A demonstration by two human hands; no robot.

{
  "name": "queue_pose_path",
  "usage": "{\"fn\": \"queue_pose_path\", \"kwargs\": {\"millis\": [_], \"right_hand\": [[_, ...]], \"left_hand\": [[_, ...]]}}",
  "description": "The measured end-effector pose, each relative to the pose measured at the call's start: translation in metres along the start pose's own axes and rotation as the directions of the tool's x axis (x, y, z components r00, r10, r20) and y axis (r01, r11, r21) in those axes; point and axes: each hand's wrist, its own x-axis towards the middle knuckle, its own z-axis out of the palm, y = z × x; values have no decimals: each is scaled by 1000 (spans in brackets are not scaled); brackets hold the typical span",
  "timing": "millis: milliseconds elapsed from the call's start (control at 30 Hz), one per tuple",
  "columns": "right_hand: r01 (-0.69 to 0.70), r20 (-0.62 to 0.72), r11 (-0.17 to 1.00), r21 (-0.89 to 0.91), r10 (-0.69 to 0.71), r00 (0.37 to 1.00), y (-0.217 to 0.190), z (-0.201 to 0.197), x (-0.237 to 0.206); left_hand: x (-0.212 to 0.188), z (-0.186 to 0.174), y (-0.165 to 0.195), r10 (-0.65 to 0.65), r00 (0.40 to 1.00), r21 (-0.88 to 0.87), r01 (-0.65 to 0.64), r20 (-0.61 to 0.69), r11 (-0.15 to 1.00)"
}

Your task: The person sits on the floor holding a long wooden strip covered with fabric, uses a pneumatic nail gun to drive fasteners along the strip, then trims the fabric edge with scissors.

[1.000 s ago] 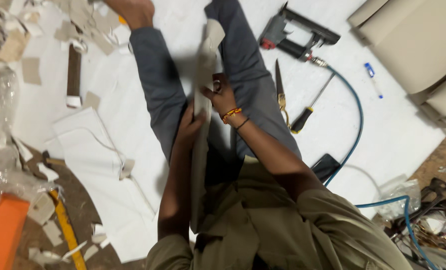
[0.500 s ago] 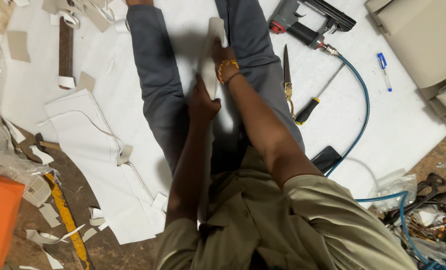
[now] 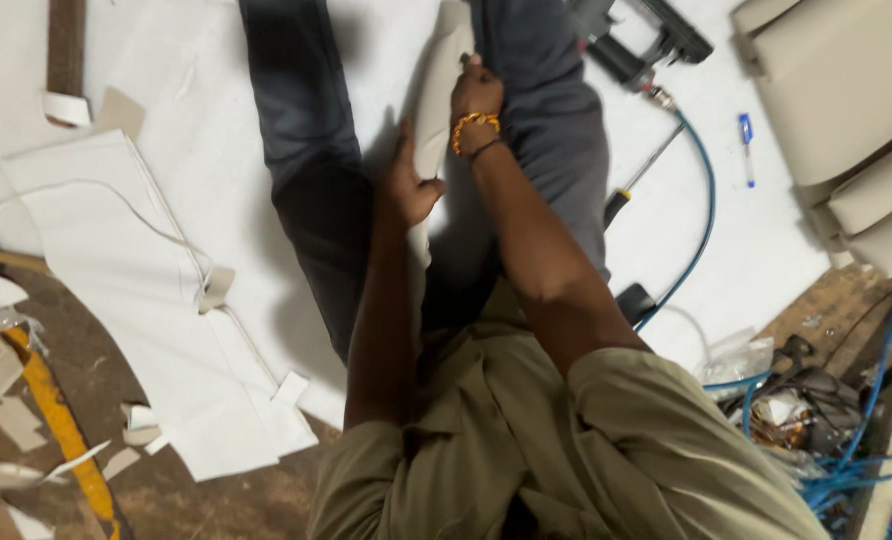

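I sit on the floor with my legs in dark trousers stretched out over a white sheet. A long pale beige strip of material runs between my legs. My left hand presses against the near part of the strip, thumb spread. My right hand, with an orange bead bracelet at the wrist, grips the strip further away, by my right leg.
A black pneumatic nail gun with a blue hose lies at the upper right, beside a screwdriver and a blue pen. Beige cushioned panels are at the far right. White cut sheets and a yellow-handled tool lie left.
The view has tilted down and closer. Both hands have slid further along the strip, away from my body, the right one leading.
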Motion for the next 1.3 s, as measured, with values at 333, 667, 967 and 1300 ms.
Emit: {"fn": "queue_pose_path", "kwargs": {"millis": [333, 667, 967, 1300], "right_hand": [[-36, 42, 918, -394, 57, 998, 3, 6, 8], [-68, 20, 883, -464, 87, 996, 10, 12, 19], [-57, 35, 899, -434, 79, 996, 7, 11, 16], [-190, -17, 897, -400, 200, 980, -12, 22, 24]], "left_hand": [[11, -15, 13, -183, 976, 150, 165, 119, 975], [90, -7, 9, -90, 958, -84, 117, 272, 990], [111, -10, 25, -157, 925, -21, 175, 347, 984], [109, -11, 12, -142, 926, -49, 169, 350, 984]]}}
